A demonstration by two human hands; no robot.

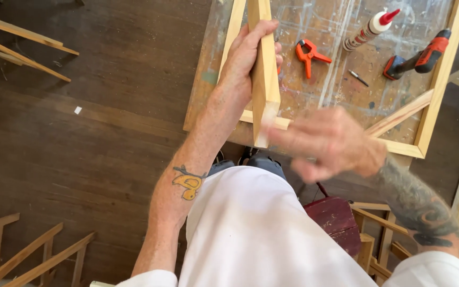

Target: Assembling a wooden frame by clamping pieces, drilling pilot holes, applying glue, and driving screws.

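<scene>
My left hand grips a pale wooden bar, held lengthwise above the near edge of a paint-stained worktable. Blurred with motion, my right hand has its fingers stretched toward the bar's near end, touching or nearly touching it. A large pale wooden frame lies flat on the table under the bar. Inside the frame lie an orange spring clamp, a white glue bottle with a red tip, a red and black cordless drill and a small drill bit.
Dark wooden floorboards spread to the left. Wooden frame pieces lean at top left and bottom left. A dark red stool and more wooden frames stand under the table at right.
</scene>
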